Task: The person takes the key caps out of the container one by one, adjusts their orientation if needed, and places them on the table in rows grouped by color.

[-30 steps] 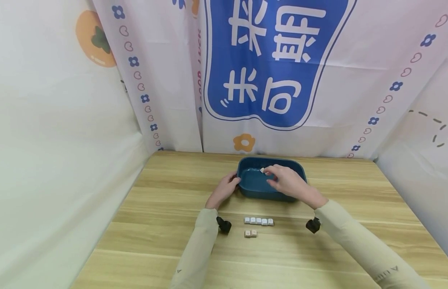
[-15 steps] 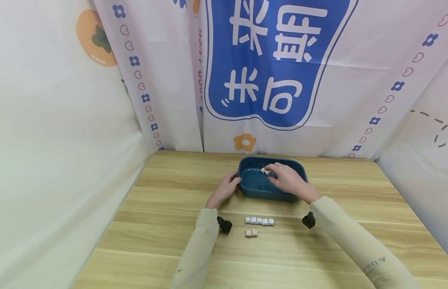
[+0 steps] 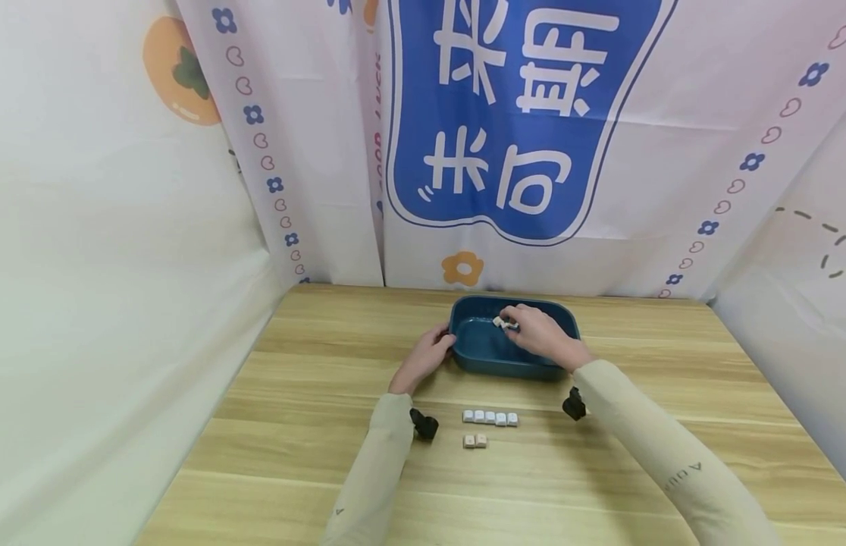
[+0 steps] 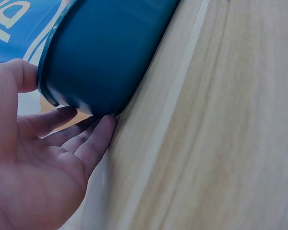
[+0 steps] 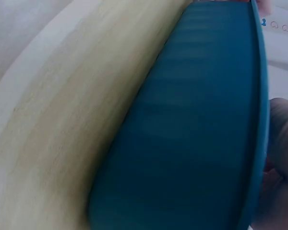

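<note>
A dark teal rectangular box [image 3: 508, 370] stands toward the back of the table. My left hand [image 3: 426, 356] holds its left end; in the left wrist view the thumb [image 4: 26, 76] lies at the rim and the fingers [image 4: 98, 136] touch the outer wall. My right hand [image 3: 540, 334] reaches over the front side into the box, fingers bent down at several small pale keycaps [image 3: 498, 322] inside. The box wall hides its fingertips in the right wrist view, and I cannot tell whether they pinch a keycap.
In front of the box lies a row of several white keycaps [image 3: 490, 418]. Two pinkish keycaps [image 3: 474, 441] sit side by side nearer me on the wooden table [image 3: 314, 425]. A printed curtain [image 3: 327, 152] hangs behind the table.
My right hand has shifted slightly within the box, its wrist and forearm swinging left, and more of the keycaps inside show. The left hand stays at the box's left end.
</note>
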### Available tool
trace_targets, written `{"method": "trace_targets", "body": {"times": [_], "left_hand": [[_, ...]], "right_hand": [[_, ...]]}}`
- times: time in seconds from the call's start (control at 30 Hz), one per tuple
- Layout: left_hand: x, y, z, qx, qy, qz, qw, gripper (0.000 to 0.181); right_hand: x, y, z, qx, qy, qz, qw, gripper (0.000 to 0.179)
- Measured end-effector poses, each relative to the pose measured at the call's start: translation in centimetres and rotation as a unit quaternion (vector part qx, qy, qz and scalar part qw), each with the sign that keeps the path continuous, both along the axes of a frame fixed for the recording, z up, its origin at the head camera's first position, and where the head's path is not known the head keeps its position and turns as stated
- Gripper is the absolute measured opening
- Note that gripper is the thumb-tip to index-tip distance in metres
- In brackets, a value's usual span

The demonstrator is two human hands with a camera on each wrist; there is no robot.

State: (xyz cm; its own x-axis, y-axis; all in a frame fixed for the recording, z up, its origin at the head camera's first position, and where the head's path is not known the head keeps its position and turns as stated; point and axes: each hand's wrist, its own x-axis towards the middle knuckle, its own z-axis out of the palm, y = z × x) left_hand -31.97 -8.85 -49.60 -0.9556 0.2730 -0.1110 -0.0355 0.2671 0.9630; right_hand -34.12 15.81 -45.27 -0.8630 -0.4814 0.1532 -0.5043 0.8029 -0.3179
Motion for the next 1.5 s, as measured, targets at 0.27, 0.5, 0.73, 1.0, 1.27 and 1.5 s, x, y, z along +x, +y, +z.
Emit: {"method": "trace_targets", "body": {"times": [0.27,0.5,0.73,1.0,1.27,1.5], "left_hand": [[2.1,0.2,2.8,-0.014,0.008,-0.004,0.9999,0.052],[1.2,0.2,1.3,-0.012,0.013,0.003,0.9998,0.051],[0.0,0.3,-0.9,0.010,0.017,0.015,0.9997,0.050],[0.1,0.2,-0.9,0.003,0.020,0.021,0.9996,0.048],[0.0,0.2,-0.9,0.009,0.021,0.022,0.9995,0.047],[0.1,0.3,-0.8,-0.002,0.019,0.021,0.9996,0.048]], "right_hand": [[-1.0,-0.1,-1.1,0.012,-0.017,-0.013,0.9997,0.034],[-1.8,0.0,-1.8,0.027,-0.028,-0.024,0.9990,0.034],[-2.1,0.0,-2.0,0.030,-0.048,-0.039,0.9976,0.031],[-2.7,-0.4,-2.2,0.053,-0.055,-0.045,0.9961,0.032],[-2.6,-1.2,-2.1,0.090,-0.031,-0.048,0.9943,0.029],[-2.9,-1.6,-2.0,0.102,-0.027,-0.051,0.9931,0.020]]}}
